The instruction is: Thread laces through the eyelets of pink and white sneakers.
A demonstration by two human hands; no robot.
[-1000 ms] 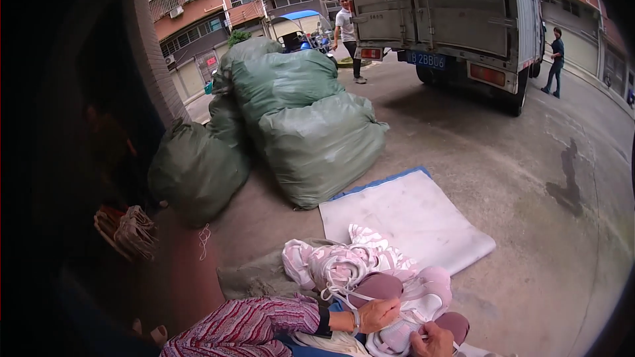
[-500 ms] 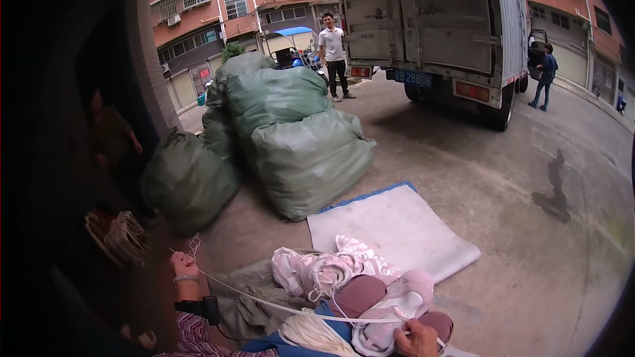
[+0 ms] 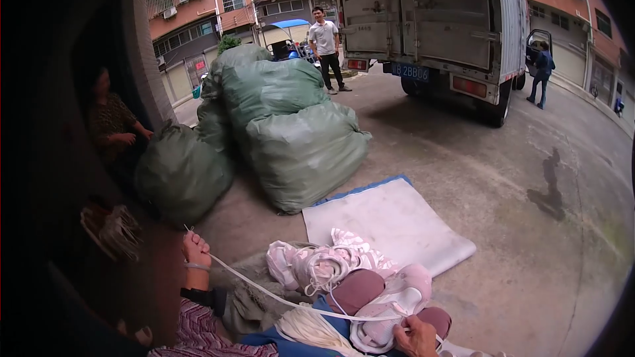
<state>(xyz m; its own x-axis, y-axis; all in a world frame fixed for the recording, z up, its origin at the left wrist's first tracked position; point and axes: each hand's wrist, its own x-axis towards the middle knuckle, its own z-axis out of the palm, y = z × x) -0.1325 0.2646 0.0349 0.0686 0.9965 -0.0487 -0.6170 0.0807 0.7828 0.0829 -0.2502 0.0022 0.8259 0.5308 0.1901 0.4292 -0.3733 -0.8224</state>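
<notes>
My left hand (image 3: 196, 249) is closed round one end of a long white shoelace (image 3: 254, 286), whose tip pokes out above the fist. From there the lace runs across my lap in a slack curve to my right hand (image 3: 415, 337). That hand pinches the lace beside a pale pink shoe upper (image 3: 387, 320). More pink-and-white shoe uppers (image 3: 324, 266) lie in a heap just beyond, with dull mauve rounded pieces (image 3: 357, 291) among them. A bundle of cream laces (image 3: 311, 330) rests on blue cloth (image 3: 264, 339) over my lap.
A whitish sheet with a blue edge (image 3: 390, 221) lies on the concrete ahead. Large green sacks (image 3: 307, 152) are piled beyond it at left. A box truck (image 3: 423, 26) stands behind. One person (image 3: 116, 122) is by the sacks; two others (image 3: 325, 46) stand near the truck.
My left hand has shifted slightly right and up, and the lace hangs in a deeper curve. My right hand stays at the shoe upper. The person at left has come into clearer view.
</notes>
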